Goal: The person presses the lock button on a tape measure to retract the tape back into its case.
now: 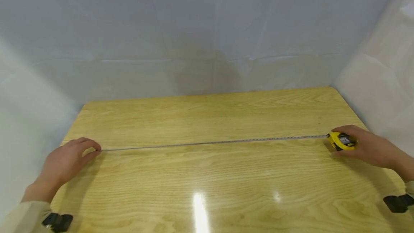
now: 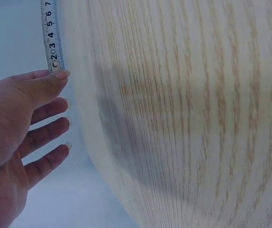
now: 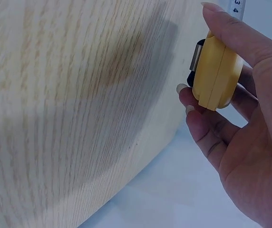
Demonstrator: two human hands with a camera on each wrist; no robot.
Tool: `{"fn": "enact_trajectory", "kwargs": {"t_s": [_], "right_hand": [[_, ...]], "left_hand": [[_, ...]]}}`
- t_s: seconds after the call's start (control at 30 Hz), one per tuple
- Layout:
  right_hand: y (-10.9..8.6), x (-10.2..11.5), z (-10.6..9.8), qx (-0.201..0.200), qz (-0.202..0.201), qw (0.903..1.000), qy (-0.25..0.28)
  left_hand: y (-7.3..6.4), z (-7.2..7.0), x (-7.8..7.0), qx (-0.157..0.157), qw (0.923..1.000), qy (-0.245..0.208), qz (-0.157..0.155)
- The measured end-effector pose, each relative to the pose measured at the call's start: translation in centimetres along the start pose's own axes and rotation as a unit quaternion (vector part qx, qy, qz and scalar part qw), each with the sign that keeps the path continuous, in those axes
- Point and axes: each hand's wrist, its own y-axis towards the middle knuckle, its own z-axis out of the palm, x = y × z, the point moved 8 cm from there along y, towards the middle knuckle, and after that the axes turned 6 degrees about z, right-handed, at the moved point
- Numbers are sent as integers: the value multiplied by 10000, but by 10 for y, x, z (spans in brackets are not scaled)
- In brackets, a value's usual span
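A yellow and black tape measure is held in my right hand near the table's right side. Its blade stretches leftward in a nearly straight line above the table to my left hand. Thumb and forefinger of that hand pinch the blade's end, and the left wrist view shows the numbered blade running up from the fingertips, the other fingers spread. In the right wrist view, the thumb and fingers of the right hand curl round the yellow case.
The wood-grain table has rounded far corners. Pale sheeting hangs behind it and along both sides. Black wrist cameras sit at the cuffs. Light glares off the tabletop near its front.
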Motion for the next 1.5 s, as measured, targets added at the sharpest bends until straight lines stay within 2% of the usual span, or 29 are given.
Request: {"fn": "enact_trajectory", "kwargs": {"t_s": [0.73, 1.0, 1.5], "right_hand": [[5, 27, 2, 20, -92, 9999, -106], [6, 35, 3, 145, -14, 9999, -74], [7, 50, 3, 11, -38, 9990, -448]], "left_hand": [[-3, 3, -2, 149, 9999, 2, -51], [-1, 0, -4, 31, 10000, 12, 36], [0, 3, -5, 155, 9999, -19, -23]]}}
